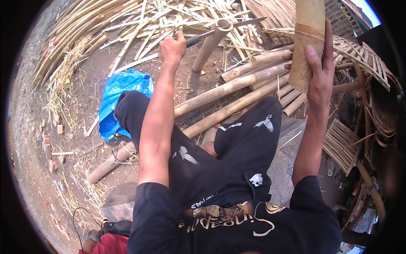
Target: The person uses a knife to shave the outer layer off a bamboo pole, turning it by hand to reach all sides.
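Note:
My left hand (172, 48) is closed around the dark handle of a long knife (250, 21). Its blade points right, passing across the view at the open top of an upright bamboo tube (207, 51); whether they touch I cannot tell. My right hand (320, 70), raised at the right, grips a thick bamboo piece (310, 25) near its lower end. That piece is held roughly upright and runs out of the picture at the top. A node ring crosses it above my fingers.
Bamboo poles (237, 86) lie by my legs. Split bamboo strips (169, 17) pile up at the far side, with long bundled strips (63, 42) at the left. A blue plastic sheet (122, 101) lies beside my knee. Woven bamboo pieces (342, 146) stand at the right.

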Motion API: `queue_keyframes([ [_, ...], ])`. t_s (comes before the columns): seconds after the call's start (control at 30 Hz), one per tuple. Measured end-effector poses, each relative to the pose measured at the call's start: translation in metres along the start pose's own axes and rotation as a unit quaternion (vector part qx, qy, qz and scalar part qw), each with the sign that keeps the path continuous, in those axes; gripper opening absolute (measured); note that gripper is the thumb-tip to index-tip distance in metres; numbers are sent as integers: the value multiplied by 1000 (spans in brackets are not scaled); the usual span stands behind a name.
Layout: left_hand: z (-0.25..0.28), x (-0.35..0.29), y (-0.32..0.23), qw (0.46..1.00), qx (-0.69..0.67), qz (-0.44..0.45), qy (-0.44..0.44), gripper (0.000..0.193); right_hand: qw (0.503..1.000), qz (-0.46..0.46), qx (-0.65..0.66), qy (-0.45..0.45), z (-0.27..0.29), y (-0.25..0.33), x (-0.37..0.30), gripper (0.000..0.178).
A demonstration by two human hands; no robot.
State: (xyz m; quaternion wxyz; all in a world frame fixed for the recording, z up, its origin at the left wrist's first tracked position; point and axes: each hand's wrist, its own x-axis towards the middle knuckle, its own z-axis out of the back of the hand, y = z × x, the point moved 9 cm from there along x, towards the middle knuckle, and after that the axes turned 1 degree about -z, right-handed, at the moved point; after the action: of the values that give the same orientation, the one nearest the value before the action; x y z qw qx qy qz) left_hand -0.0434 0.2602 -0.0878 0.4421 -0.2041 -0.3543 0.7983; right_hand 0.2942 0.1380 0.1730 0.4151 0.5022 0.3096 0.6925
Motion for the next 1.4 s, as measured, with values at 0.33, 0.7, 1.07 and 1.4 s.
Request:
queue_keyframes([
  [0.33,8,3,-3,998,-3,-1,64,57,938,-78,-336,-39,-29,-88,-22,76],
  [0.7,-8,0,0,988,-137,-66,35,56,962,-163,-217,23,-45,-159,-37,79],
  [1.07,10,-30,-40,961,179,-204,58,30,974,-150,-166,36,-103,-142,-55,98],
  [1.4,14,-30,-43,964,185,-190,23,26,968,-207,131,51,-98,-140,-111,99],
])
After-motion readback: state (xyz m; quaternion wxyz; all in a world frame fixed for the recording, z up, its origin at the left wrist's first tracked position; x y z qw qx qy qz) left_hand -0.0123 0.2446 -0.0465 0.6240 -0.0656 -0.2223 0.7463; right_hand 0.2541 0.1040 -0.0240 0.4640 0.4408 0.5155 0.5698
